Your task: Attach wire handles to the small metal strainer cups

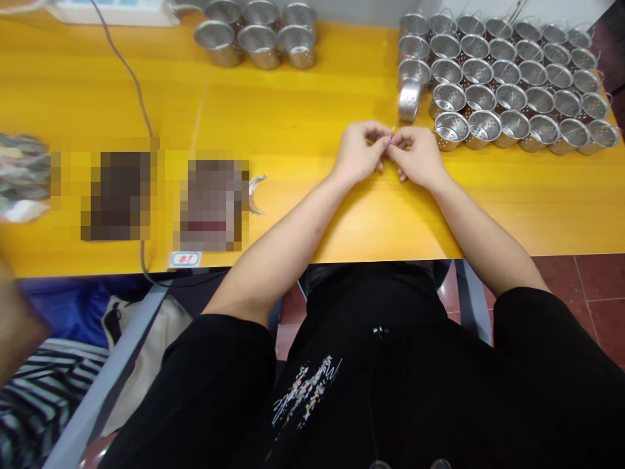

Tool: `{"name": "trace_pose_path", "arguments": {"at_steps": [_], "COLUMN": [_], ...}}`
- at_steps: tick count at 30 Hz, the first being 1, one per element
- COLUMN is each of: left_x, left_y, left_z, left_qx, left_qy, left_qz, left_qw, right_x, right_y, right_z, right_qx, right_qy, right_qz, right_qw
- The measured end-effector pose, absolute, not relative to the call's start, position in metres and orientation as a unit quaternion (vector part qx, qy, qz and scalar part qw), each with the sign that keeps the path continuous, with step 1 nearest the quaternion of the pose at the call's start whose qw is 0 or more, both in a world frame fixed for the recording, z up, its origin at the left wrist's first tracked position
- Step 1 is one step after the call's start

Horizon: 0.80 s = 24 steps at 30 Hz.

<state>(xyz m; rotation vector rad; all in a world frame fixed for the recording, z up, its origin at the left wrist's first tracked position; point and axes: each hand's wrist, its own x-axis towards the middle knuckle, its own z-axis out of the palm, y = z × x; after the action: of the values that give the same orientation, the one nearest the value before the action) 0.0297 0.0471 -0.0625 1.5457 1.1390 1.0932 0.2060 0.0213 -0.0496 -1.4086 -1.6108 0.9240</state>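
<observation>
Seated at the near edge of a yellow worktable, black sleeves and lap filling the foreground, both forearms reaching forward over the tabletop. Just above the table's middle, left hand and right hand drawn together fingertip to fingertip, pinched on a thin wire piece, only a short glint of it visible between the thumbs and forefingers; other fingers curled in, neither hand slack. Judged from that sliver: very light, springy rather than soft, smooth and easy to lose from the grip, likely to bend out of shape if squeezed mid-span; best held close to its ends between thumb and forefinger, as here. To the left at the same depth, a small heap of curved wire pieces lying beside blurred-out dark patches, a cable trailing toward the far edge. Just beyond the hands, one perforated metal cup tipped on its side, touching the front of the rows behind it. Farther right and back, a dense block of perforated steel cups, thin-walled, shiny and probably light, packed rim to rim in several rows, the nearest row leaning toward the viewer. At the far edge, centre, a smaller cluster of six cups, standing upright, well apart from the large block. At far left, a blurred edge of another person's arm, well clear of the work.
</observation>
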Motion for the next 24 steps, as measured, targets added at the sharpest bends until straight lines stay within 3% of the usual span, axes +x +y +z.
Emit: {"name": "trace_pose_path", "arguments": {"at_steps": [24], "left_x": [0.028], "left_y": [0.045], "left_z": [-0.057], "left_qx": [0.639], "left_qy": [0.448], "left_qz": [0.425], "left_qw": [0.457], "right_x": [0.203], "right_y": [0.017], "right_z": [-0.038], "right_qx": [-0.576], "right_qy": [-0.618], "right_qz": [0.369], "right_qw": [0.387]}}
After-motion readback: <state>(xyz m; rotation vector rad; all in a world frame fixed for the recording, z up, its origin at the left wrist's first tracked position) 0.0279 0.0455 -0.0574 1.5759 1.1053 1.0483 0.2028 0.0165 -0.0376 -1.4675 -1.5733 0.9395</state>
